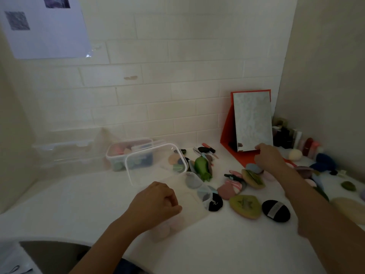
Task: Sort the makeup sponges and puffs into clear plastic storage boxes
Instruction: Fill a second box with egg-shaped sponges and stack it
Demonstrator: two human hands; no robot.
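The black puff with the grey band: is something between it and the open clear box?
Yes. Between the black puff and the open clear box lie the green kiwi puff and a small black puff.

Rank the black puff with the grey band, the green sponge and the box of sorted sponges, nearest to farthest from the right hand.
From the right hand:
1. Black puff, below it, front of counter.
2. Green sponge, to its left.
3. Box, far left by the wall.
The first two are close.

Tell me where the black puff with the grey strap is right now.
The black puff with the grey strap lies on the white counter, right of centre, just right of the green kiwi-patterned puff and beneath the right forearm.
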